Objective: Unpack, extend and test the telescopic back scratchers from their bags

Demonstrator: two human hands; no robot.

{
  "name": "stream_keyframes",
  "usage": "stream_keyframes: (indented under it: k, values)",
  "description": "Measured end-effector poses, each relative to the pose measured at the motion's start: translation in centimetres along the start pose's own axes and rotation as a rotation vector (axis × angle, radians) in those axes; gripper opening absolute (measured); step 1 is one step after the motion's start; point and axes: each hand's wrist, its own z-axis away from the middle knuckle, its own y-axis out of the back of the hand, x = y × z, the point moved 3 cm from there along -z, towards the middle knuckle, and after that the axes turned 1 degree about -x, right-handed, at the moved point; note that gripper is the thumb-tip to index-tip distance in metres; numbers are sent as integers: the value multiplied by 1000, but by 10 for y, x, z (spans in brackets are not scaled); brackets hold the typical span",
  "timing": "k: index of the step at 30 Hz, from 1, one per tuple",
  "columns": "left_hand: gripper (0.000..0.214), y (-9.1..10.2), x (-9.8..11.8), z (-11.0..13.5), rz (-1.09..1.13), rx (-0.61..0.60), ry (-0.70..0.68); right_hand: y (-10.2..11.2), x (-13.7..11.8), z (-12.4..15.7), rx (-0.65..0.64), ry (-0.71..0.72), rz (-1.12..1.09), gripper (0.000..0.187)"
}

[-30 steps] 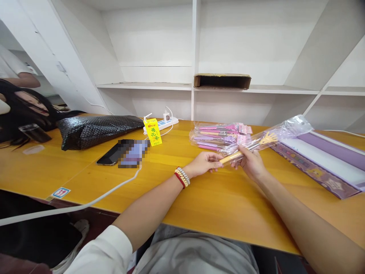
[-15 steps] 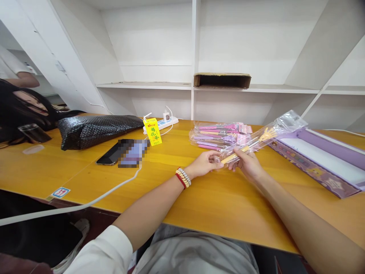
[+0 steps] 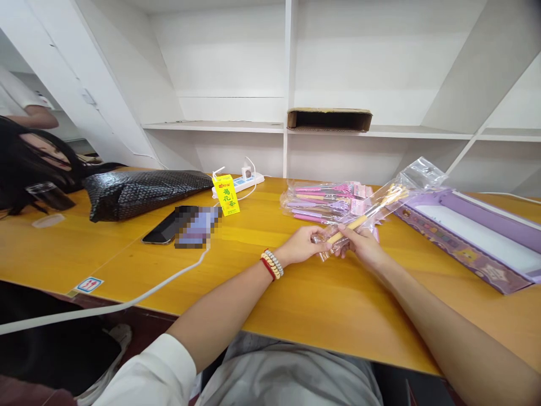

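A yellow hand-shaped back scratcher [image 3: 353, 225] in a clear plastic bag [image 3: 422, 172] is held slantwise over the table. My left hand [image 3: 302, 246] pinches the bag around the lower end of its handle. Farther up the handle, my right hand [image 3: 364, 247] is closed on it with the thumb on top. The yellow fingered head points up and to the right, seen nearly edge-on. Just behind lies a pile of bagged pink and purple back scratchers [image 3: 319, 198], partly covered by the held bag. At the right, an open purple box [image 3: 465, 239] shows a white inside.
Left of my hands are two phones [image 3: 163, 226], one blurred out, and a yellow drink carton [image 3: 226, 195]. A white cable crosses the table [image 3: 236, 270]. Behind are a power strip [image 3: 249, 181], a black bubble-wrap bag [image 3: 143, 194] and shelves with a cardboard box [image 3: 329, 119]. Another person sits far left.
The back scratcher has turned about its handle, so its head shows edge-on instead of flat. The bag's top end has shifted slightly left. Both hands keep their hold.
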Motion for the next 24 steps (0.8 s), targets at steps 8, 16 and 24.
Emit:
stream_keyframes:
  k: [8, 16, 24]
  values:
    - [32, -2, -5, 0, -148, -30, 17, -3, -1, 2, -81, -27, 48, 36]
    - [27, -8, 5, 6, -169, -21, -59, -1, 1, 0, -51, -15, 78, 37]
    - [25, -6, 4, 5, -421, 69, -25, -2, 1, 1, -31, 2, 190, 41]
